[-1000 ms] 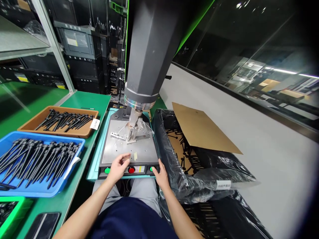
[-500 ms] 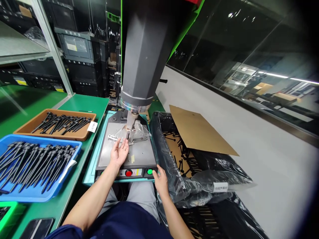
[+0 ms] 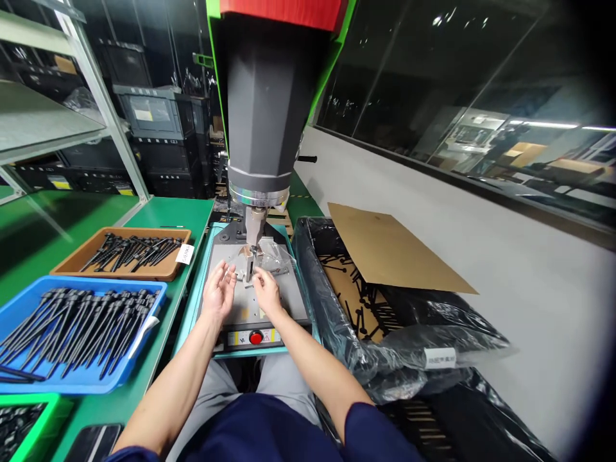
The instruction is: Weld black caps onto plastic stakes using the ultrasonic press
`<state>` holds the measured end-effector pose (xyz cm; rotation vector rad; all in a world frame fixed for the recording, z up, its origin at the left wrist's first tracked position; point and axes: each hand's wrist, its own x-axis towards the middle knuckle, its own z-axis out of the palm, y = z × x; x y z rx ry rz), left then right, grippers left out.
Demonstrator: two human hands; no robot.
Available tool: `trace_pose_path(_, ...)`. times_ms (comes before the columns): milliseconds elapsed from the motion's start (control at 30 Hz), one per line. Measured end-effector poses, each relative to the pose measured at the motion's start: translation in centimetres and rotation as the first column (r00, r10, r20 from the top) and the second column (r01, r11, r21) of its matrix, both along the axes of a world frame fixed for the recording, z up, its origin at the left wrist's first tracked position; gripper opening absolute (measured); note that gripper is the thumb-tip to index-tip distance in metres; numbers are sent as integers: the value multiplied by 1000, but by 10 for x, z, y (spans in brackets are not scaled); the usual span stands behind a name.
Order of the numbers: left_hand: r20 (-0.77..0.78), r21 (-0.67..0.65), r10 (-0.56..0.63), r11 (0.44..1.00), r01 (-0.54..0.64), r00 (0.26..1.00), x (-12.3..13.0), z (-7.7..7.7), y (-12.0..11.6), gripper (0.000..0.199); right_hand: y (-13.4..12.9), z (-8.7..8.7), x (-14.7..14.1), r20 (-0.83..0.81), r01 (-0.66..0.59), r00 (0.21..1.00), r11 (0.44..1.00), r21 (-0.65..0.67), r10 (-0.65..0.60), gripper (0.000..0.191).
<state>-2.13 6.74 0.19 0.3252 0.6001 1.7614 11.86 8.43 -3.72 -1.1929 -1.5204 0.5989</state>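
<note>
A machine with a dark grey head [image 3: 262,122] stands over a metal base plate [image 3: 240,311]. Under its metal tip [image 3: 255,224] sits a small fixture [image 3: 249,264] with clear plastic film [image 3: 275,253] beside it. My left hand [image 3: 220,292] is left of the fixture, palm turned up, fingers apart and a little curled, nothing seen in it. Just right of the fixture, my right hand [image 3: 267,290] has its fingers curled towards it; whether they hold anything is too small to tell. A red button [image 3: 256,337] is on the front of the base.
On the left, a brown tray [image 3: 166,274] and a blue tray [image 3: 110,385] hold black rod-like parts, near a green bin [image 3: 54,410] and a phone [image 3: 94,443]. At right, a plastic-lined box [image 3: 332,327] of black parts lies under a cardboard sheet [image 3: 394,250].
My right hand has moved from the green button at the base's front right corner up to the fixture. My left hand has drawn back leftward from the fixture. The view has shifted slightly.
</note>
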Motion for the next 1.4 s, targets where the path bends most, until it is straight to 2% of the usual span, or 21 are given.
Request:
trace_pose_path(133,-80,25,-15,1000,17,997,-5,13,1,22,35,25,-17,-3,198,980,977,83,-199,32)
trace_pose_path(267,-151,38,-51,998,58,987,-11,23,3,27,51,41,-22,23,268,962,959,96,-272,32)
trace_pose_path(433,-216,56,-80,994,94,973,-14,29,5,29,68,54,-19,116,222,970,974,-45,-216,26)
trace_pose_path(533,-226,50,-82,994,95,971,-13,29,3,29,70,59,-16,145,180,974,984,-15,-176,22)
trace_pose_path(667,-227,46,-88,994,101,970,-12,26,-7,30,56,57,-10,101,146,981,976,161,-164,23)
trace_pose_path(767,-252,28,-112,992,124,961,-13,19,-17,31,35,47,-2,46,150,985,967,207,-163,26)
trace_pose_path(900,-301,-39,-160,987,156,940,-16,3,-30,35,4,32,9,-45,119,993,980,157,-113,30)
trace_pose_path(1000,-312,-86,-170,985,151,935,-18,-10,-35,37,-17,25,14,-147,81,987,995,63,-71,30)
trace_pose_path(1067,-312,-116,-166,984,135,936,-20,-17,-38,35,-28,23,17,-224,14,975,1000,-7,-15,27)
trace_pose_path(1167,-301,-159,-176,978,133,937,-22,-27,-43,31,-40,22,20,-339,-108,937,993,-42,88,23)
trace_pose_path(1300,-300,-276,-242,948,159,923,-23,-43,-58,31,-47,23,24,-411,-165,902,985,-49,131,31)
trace_pose_path(1400,-415,-364,-271,924,114,869,-20,-49,-75,33,-52,26,25,-407,-212,899,974,-76,164,38)
